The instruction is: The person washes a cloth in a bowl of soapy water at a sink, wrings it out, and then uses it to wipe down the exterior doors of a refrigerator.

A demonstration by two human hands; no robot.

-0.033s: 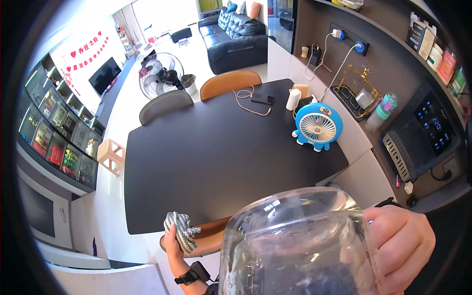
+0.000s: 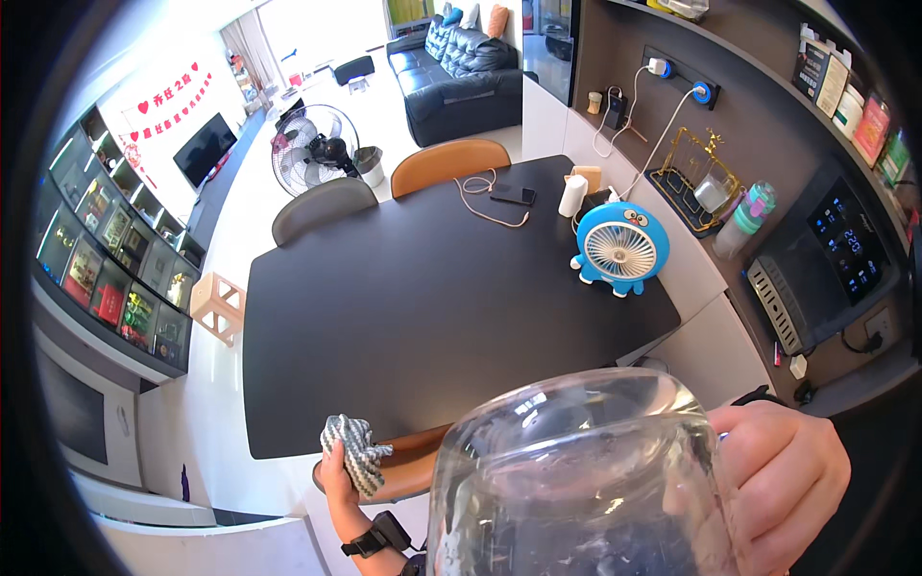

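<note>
Bunched in my left hand (image 2: pixel 335 476) is a grey-and-white striped cloth (image 2: pixel 357 453); the fingers are closed round it, over the near left edge of the table. A large clear glass jug (image 2: pixel 576 480) fills the lower middle, tilted with its thick rounded base up and toward the far side. My right hand (image 2: pixel 789 480) makes a closed grip at the jug's right side. The part it grips is hidden behind the fingers and the glass. Marks and drops show on the glass. The cloth and the jug are apart.
A dark table (image 2: pixel 413 317) stands ahead, with a phone (image 2: pixel 513 195), a cable and a blue desk fan (image 2: pixel 622 248) on it. An orange chair (image 2: pixel 408 466) sits at the near edge. On the right counter are a bottle (image 2: pixel 744 223) and a black appliance (image 2: pixel 826 259).
</note>
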